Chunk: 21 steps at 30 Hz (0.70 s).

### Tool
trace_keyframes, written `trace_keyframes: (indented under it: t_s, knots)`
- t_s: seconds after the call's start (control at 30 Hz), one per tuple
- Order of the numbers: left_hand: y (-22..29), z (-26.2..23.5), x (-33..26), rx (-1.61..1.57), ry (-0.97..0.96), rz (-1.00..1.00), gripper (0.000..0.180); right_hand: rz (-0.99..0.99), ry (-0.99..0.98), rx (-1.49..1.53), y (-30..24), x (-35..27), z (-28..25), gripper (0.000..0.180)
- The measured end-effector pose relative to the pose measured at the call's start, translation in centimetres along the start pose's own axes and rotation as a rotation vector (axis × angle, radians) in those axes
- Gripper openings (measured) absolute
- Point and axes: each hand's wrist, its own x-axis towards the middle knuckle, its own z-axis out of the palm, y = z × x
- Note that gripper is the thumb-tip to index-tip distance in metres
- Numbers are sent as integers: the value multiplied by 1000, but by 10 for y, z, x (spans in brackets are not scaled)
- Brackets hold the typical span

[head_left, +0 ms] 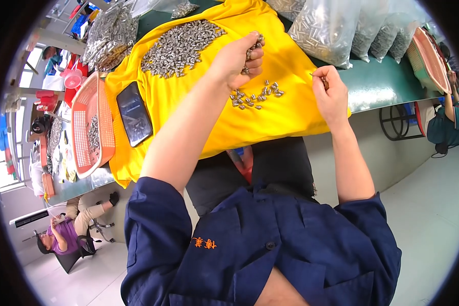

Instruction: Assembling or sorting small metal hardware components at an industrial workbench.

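My left hand (pixel 234 62) is raised over a yellow cloth (pixel 285 112), its fingers curled around a handful of small metal cylinder parts (pixel 253 48). Below that hand, a loose scatter of the same shiny parts (pixel 265 92) lies on the cloth. My right hand (pixel 332 94) is at the cloth's right edge, thumb and fingertips pinched together. A thin tip of something small shows at those fingertips, too small to name. A large pile of metal parts (pixel 181 47) spreads over the cloth's far left area.
A dark phone (pixel 134 115) rests on the cloth's left side, beside a pink plastic basket (pixel 107 127) with metal parts inside. Clear bags of metal parts (pixel 326 33) stand along the green table's (pixel 377 86) far right. Another basket (pixel 428 58) is beyond them. A seated person (pixel 64 237) is at lower left.
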Motion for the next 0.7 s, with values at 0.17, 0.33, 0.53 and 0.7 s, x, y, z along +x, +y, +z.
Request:
trace_keyframes:
  t_s: [0.17,0.33,0.53,0.7]
  knots:
    - [-4,0,7,-467,-29,-7,18,-14,-3,26,1,1,-1,4]
    - [3,-9,-12,-763,26,91,17,-76,3,25,6,1,10,6]
    - [51,-31,-46,-1002,-87,261,24,-2,-33,-29,12,0,-3,3]
    - [132,-105,-122,-919,50,677,38,1,-28,-12,14,1,-1,3]
